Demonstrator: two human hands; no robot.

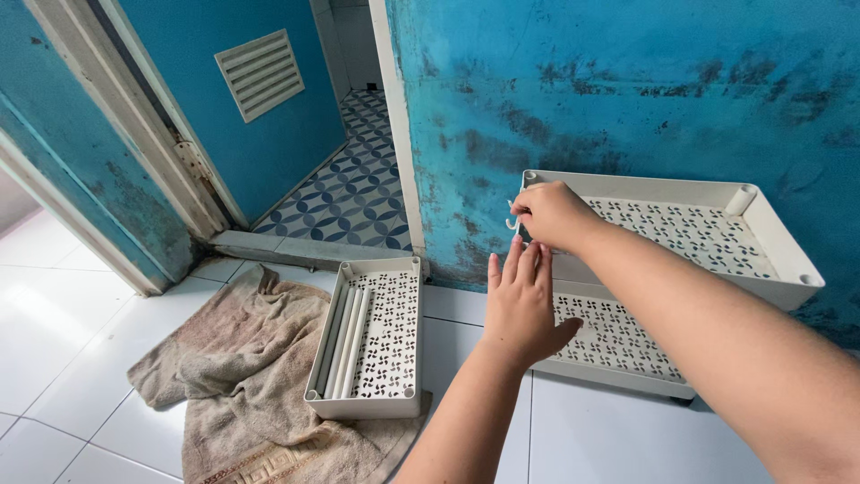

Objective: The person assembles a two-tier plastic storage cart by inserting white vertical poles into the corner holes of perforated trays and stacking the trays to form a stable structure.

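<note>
— Down at six o'clock, what is nearest you?

— My left hand (522,303), fingers together and flat, palm pressed on the near edge of the lower perforated tray (618,345). It grips nothing; it only steadies.

— And the right?

— My right hand (554,215) sits just past it, toward twelve o'clock, fingertips pressed together and pinching a small white hook (513,221) at the near-left corner of the upper tray (770,242). That tray stands above the lower one, against the blue wall (627,90).

— How would you do this well?

— I judge the hook wants to meet the rim squarely, so I keep the pinch firm but close to its stem and let the flat hand hold the stack from sliding on the tiles. If I push at an angle, the tray could skid toward the wall.

— What lies off to the side?

— At nine o'clock a third tray (369,336) rests partly on a brown towel (242,367), with white tubes (345,341) lying along its left side. Farther, at eleven o'clock, the doorway (349,179) opens onto patterned tiles, beside a blue door (179,108) with a vent (260,73).
</note>
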